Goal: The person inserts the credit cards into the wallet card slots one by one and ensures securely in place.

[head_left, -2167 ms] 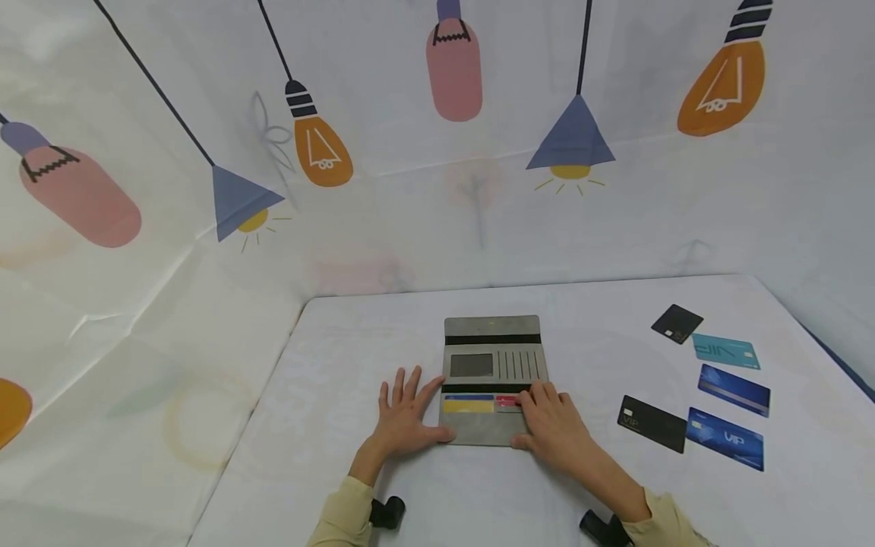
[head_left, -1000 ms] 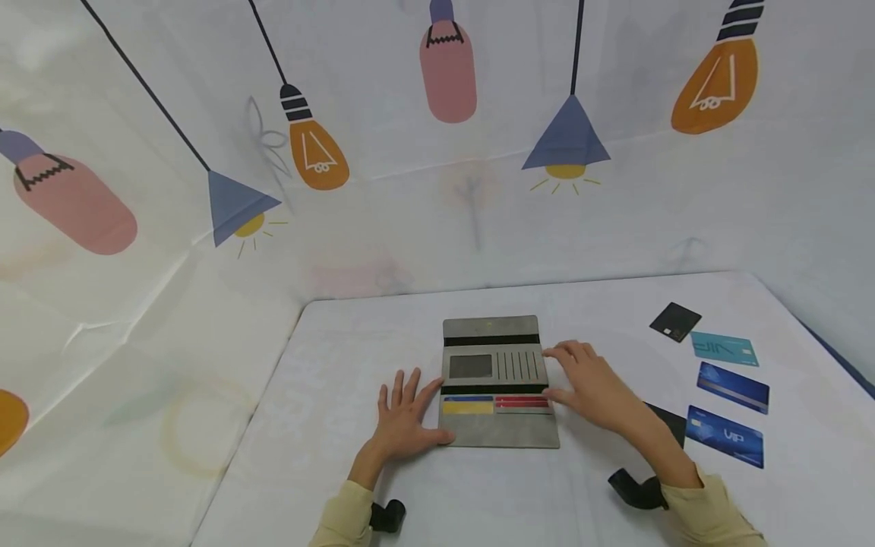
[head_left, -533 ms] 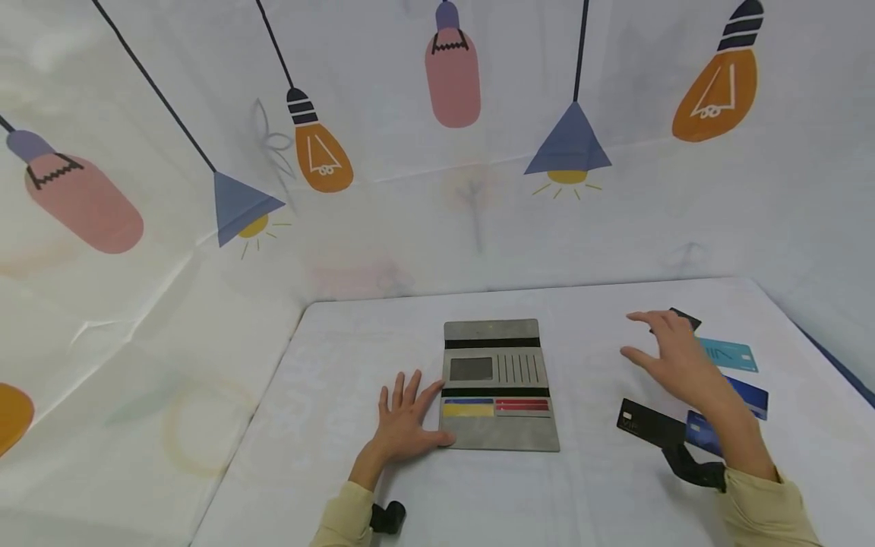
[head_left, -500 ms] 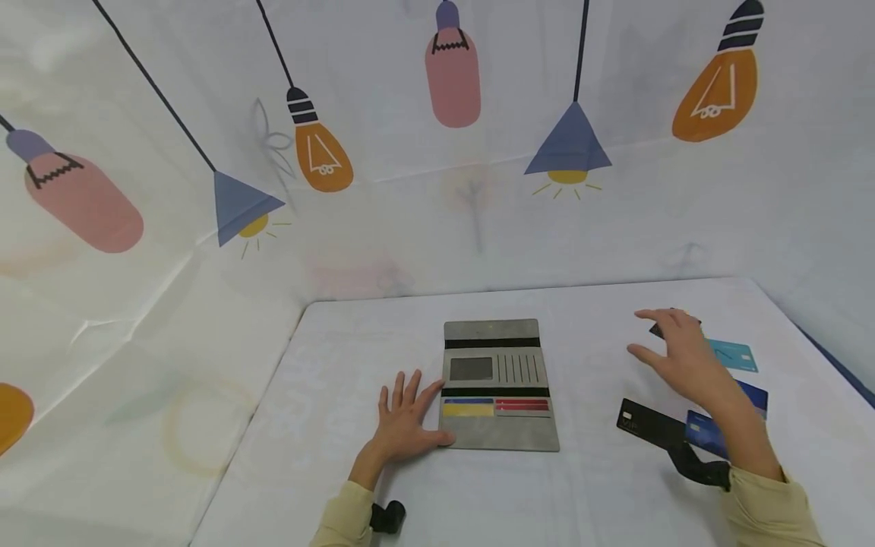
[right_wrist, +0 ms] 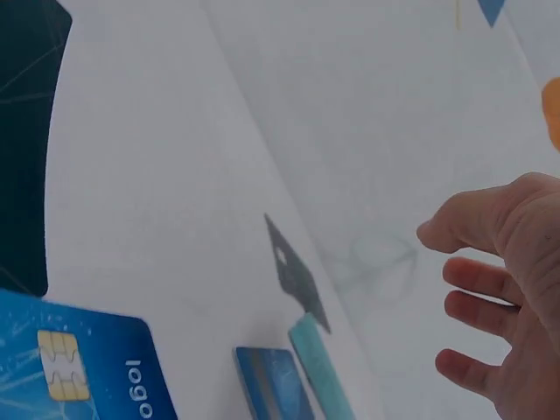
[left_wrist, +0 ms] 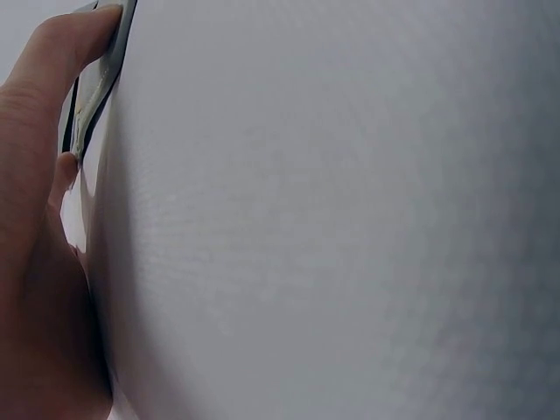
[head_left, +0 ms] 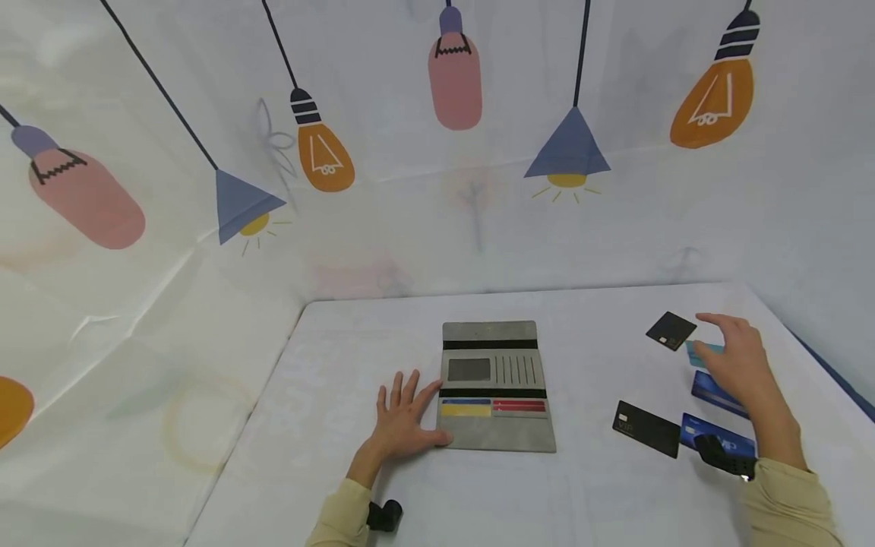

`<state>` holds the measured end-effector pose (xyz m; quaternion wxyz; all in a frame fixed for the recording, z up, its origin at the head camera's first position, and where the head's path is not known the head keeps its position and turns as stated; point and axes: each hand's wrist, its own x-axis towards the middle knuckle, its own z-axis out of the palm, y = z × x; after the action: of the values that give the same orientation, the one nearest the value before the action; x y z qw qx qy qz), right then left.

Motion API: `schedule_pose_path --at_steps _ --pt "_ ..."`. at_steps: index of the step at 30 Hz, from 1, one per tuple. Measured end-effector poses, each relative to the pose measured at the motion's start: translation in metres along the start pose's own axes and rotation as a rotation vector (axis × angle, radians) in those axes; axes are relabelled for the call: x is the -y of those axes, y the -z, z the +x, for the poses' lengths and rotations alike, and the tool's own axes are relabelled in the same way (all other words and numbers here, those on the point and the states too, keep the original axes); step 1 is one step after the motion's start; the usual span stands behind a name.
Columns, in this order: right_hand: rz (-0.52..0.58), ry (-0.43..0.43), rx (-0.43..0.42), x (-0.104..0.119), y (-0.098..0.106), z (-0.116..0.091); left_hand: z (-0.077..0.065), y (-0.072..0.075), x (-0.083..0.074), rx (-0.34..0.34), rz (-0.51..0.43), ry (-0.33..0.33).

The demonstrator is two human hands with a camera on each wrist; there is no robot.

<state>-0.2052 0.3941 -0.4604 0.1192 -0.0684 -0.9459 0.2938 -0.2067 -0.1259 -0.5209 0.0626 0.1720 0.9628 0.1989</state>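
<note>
An unfolded grey wallet [head_left: 506, 438] lies flat on the table, yellow and red card edges showing in its slots. My left hand [head_left: 403, 425] rests at its left side, fingers spread, thumb and index finger touching the edge. In the left wrist view, a fingertip presses on the wallet [left_wrist: 112, 54]. My right hand [head_left: 741, 361] hovers over a teal card [head_left: 693, 354], partly hiding it. Its fingers are loosely bent, with nothing between them in the right wrist view. Near the fingertips lies a black card [head_left: 671, 331]; a blue striped card [head_left: 714, 393] lies partly under the hand.
Nearer the front lie a black VIP card [head_left: 645, 429] and a blue card [head_left: 699, 430], partly covered by the right wrist's black camera [head_left: 724, 458]. A white wall sheet [head_left: 410, 228] printed with lamps rises behind the table.
My right hand has left the wallet's right edge and moved right, passing beside the black card to the teal card. The left hand has stayed on the wallet.
</note>
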Motion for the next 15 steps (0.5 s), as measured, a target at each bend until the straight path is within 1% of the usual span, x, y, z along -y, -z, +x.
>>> schedule_pose_path --at_steps 3,7,11,15 --pt "-0.020 -0.041 0.040 -0.014 -0.007 0.001 -0.001 -0.001 0.002 0.004 0.012 0.002" --pt "-0.053 -0.064 0.105 -0.034 -0.012 0.005 -0.002 -0.002 0.002 0.004 0.016 -0.003" --pt "-0.110 -0.070 0.152 -0.055 -0.011 0.009 -0.003 -0.003 0.001 0.002 -0.003 -0.011" --pt "-0.156 -0.074 0.186 -0.073 -0.008 0.009 -0.002 -0.005 0.000 0.006 0.001 -0.024"
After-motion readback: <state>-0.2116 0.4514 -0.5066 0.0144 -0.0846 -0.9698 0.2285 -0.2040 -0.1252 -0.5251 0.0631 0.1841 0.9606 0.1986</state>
